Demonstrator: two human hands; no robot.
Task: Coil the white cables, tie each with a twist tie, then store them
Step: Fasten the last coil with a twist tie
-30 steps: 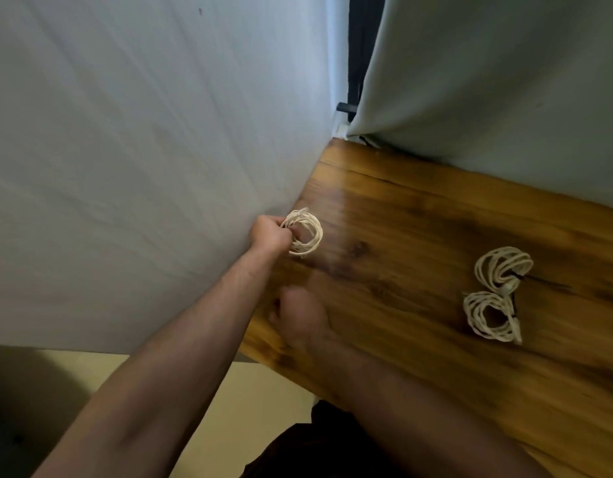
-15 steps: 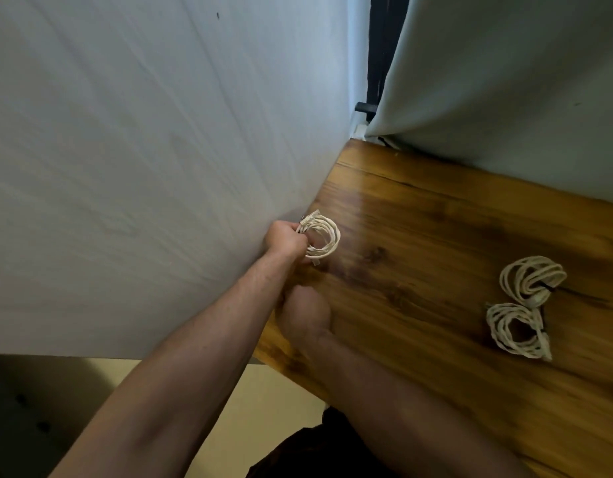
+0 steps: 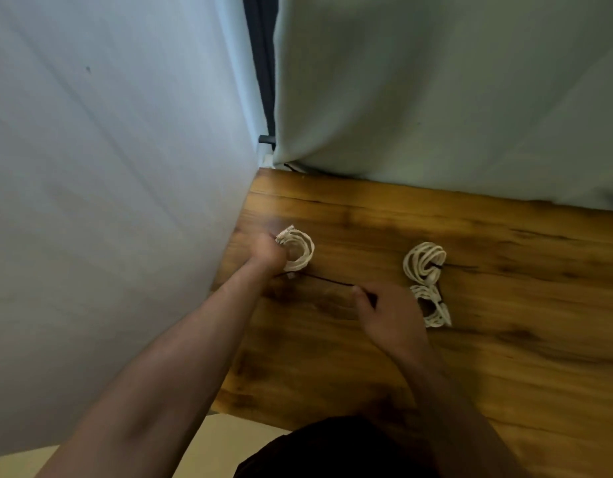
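Tightly curled, the left hand (image 3: pixel 267 251) grips a coiled white cable (image 3: pixel 298 250) at the far left edge of the wooden table (image 3: pixel 505 339), its fingers closed around one side of the loop so that the rest of the coil stands out to the right of the fist, with a ribbed connector end poking up above the knuckles. From under that fist a thin black twist tie (image 3: pixel 329 281) runs in a nearly straight line across the wood to the right hand (image 3: pixel 388 315), whose thumb and fingers pinch its other end. Just right of that hand lie two more coiled white cables, well apart from the held one: the farther coil (image 3: pixel 424 262) is a rounded bundle of loops with a dark tie at its right side, and the nearer coil (image 3: pixel 432 307) sits just beside it, partly hidden by the right hand. The tabletop is glossy, warm brown, with dark streaky grain. Pale, softly creased fabric (image 3: pixel 108 201) hangs along the table's left and far edges.
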